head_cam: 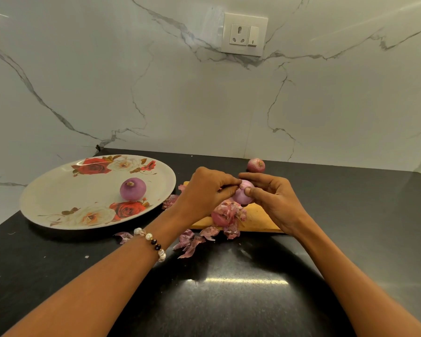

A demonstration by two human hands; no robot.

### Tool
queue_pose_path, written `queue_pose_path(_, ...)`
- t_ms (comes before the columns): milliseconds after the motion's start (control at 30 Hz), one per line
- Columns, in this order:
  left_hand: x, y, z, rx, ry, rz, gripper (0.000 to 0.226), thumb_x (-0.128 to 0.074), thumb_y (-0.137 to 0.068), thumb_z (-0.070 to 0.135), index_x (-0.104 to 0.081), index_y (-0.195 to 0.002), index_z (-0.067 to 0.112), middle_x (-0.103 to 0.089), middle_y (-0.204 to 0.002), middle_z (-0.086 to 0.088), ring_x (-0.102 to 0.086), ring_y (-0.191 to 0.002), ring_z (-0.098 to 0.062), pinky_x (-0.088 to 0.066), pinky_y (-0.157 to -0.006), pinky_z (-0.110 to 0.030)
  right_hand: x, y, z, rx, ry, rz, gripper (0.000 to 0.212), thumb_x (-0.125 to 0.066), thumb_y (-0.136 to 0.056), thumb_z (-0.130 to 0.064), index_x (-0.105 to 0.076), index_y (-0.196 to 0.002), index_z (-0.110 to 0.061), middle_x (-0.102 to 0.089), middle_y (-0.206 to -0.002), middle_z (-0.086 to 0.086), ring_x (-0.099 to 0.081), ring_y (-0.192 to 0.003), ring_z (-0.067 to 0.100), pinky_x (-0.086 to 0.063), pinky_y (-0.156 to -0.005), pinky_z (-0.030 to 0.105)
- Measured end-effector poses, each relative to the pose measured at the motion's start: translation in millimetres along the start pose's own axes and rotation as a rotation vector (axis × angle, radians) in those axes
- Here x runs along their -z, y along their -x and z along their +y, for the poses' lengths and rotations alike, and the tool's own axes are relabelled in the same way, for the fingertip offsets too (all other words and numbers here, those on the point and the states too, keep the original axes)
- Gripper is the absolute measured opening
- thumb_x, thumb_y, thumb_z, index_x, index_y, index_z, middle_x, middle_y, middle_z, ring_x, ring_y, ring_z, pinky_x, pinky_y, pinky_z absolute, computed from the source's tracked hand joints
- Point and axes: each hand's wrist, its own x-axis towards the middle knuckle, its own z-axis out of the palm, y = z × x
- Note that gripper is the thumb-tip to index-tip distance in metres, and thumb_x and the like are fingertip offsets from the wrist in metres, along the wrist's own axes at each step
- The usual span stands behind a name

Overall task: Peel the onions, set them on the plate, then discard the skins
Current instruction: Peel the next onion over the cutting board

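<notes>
Gleaming pale purple, the onion (243,194) sits pinched between both hands.

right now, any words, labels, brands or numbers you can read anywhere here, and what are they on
No readable words, brands or numbers.
Switch beside the wall socket: one short dark stroke like "I", more a marking than text.
Plate: only a rose pattern, no lettering.
Cutting board, onions and skins: nothing printed.

Domestic kitchen: a black polished counter (229,300) meets a white marble-veined backsplash (204,105) carrying a wall socket with switch (244,34); a rose-patterned plate (58,190), wooden chopping board (258,221) and onion skins (190,242) lie on it.
</notes>
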Motion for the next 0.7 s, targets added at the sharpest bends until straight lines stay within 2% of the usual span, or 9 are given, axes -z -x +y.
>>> queue_pose_path(100, 0.4, -0.2, 2.4, -0.019, -0.033, -0.003, 0.022, -0.067, -0.082, 0.011, -0.073, -0.1, 0.0, -0.075, -0.087, -0.011, -0.071, -0.074, -0.019, -0.052, -0.068, -0.015, -2.1, 0.0, -0.1, 0.011, -0.002, 0.013, 0.029, -0.065, -0.085, 0.003, -0.068, -0.109, -0.014, -0.073, -0.108, 0.01, -0.07, -0.102, 0.028, -0.059, -0.086, 0.036)
queue_pose_path(200, -1.5, 0.7, 4.9, -0.03, -0.087, 0.034, 0.021, -0.064, -0.082, 0.013, -0.073, -0.096, 0.0, -0.074, -0.083, -0.01, -0.07, -0.07, -0.019, -0.057, -0.065, -0.025, -3.8, 0.5, 0.3, 0.022, -0.027, 0.026, 0.03, -0.068, -0.082, 0.001, -0.068, -0.109, -0.013, -0.074, -0.106, 0.009, -0.07, -0.101, 0.028, -0.058, -0.087, 0.037)
queue_pose_path(300, -6.4, 1.4, 8.0, -0.018, -0.149, 0.081, 0.016, -0.067, -0.081, 0.009, -0.072, -0.093, 0.0, -0.073, -0.082, -0.011, -0.07, -0.07, -0.021, -0.057, -0.066, -0.027, -6.0, 0.3, 0.8, 0.045, -0.038, 0.049, 0.03, -0.071, -0.079, -0.002, -0.07, -0.108, -0.013, -0.074, -0.105, 0.01, -0.07, -0.102, 0.03, -0.058, -0.089, 0.041)
queue_pose_path(467, -12.9, 2.5, 10.1, 0.056, -0.181, 0.181, 0.014, -0.073, -0.078, 0.006, -0.071, -0.09, -0.001, -0.072, -0.08, -0.012, -0.069, -0.069, -0.021, -0.053, -0.068, -0.022, -8.0, 0.6, 0.0, 0.084, -0.038, 0.08, 0.039, -0.076, -0.07, -0.016, -0.07, -0.108, -0.013, -0.073, -0.108, 0.012, -0.069, -0.103, 0.03, -0.056, -0.091, 0.047)
queue_pose_path(533, -14.8, 2.2, 11.2, 0.107, -0.148, 0.222, 0.013, -0.074, -0.078, 0.006, -0.071, -0.09, 0.0, -0.072, -0.081, -0.012, -0.067, -0.071, -0.019, -0.049, -0.069, -0.015, -8.2, 0.7, -0.5, 0.098, -0.026, 0.083, 0.04, -0.078, -0.069, -0.017, -0.071, -0.108, -0.014, -0.073, -0.108, 0.011, -0.069, -0.103, 0.03, -0.056, -0.09, 0.047)
queue_pose_path(600, -16.1, 1.7, 12.8, 0.162, -0.105, 0.265, 0.011, -0.073, -0.08, 0.006, -0.072, -0.089, 0.001, -0.071, -0.082, -0.011, -0.064, -0.072, -0.015, -0.044, -0.069, -0.007, -8.9, 0.5, -1.6, 0.108, -0.015, 0.087, 0.041, -0.079, -0.068, -0.018, -0.071, -0.108, -0.014, -0.073, -0.107, 0.01, -0.07, -0.102, 0.029, -0.057, -0.089, 0.046)
queue_pose_path(700, -18.3, 1.0, 15.0, 0.251, -0.052, 0.315, 0.009, -0.072, -0.082, 0.007, -0.072, -0.09, 0.003, -0.07, -0.084, -0.009, -0.06, -0.074, -0.011, -0.042, -0.066, -0.003, -9.3, 0.6, -1.8, 0.116, 0.003, 0.095, 0.041, -0.079, -0.067, -0.017, -0.071, -0.107, -0.014, -0.074, -0.105, 0.006, -0.07, -0.1, 0.028, -0.059, -0.086, 0.041)
